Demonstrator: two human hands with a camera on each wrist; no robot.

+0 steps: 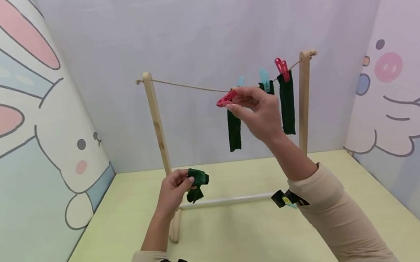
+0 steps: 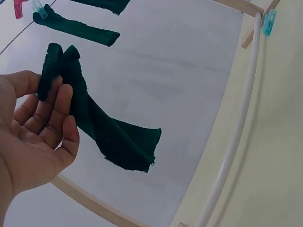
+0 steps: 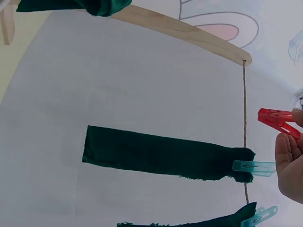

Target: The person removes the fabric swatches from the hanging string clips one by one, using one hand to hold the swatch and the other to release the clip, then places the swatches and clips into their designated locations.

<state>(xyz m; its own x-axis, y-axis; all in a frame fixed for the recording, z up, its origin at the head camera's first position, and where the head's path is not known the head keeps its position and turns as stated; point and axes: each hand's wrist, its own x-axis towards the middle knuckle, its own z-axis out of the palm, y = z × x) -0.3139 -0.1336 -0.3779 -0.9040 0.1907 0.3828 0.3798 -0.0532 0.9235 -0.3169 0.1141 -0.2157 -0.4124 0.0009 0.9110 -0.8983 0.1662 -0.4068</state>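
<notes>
My right hand [image 1: 262, 112] pinches a red clothes peg [image 1: 226, 99] in front of the rope [image 1: 191, 86]. In the right wrist view, that red peg [image 3: 274, 116] is beside the rope and apart from it. Lower on the left, my left hand [image 1: 171, 192] holds a dark green cloth strip [image 1: 199, 176] between thumb and fingers. The held strip [image 2: 116, 137] droops with a twist in the left wrist view. Other green strips [image 1: 288, 103] hang from the rope, clipped by teal pegs [image 1: 264, 78] and a red peg [image 1: 283, 69]. My right hand partly covers two of these strips.
Wooden posts [image 1: 157, 125] carry the sagging rope at both ends. A white bar [image 1: 228, 200] joins them low down, above the pale yellow tabletop [image 1: 227, 246]. One loose teal peg [image 2: 269, 22] is near the bar's far end. Printed walls [image 1: 394, 53] flank the table.
</notes>
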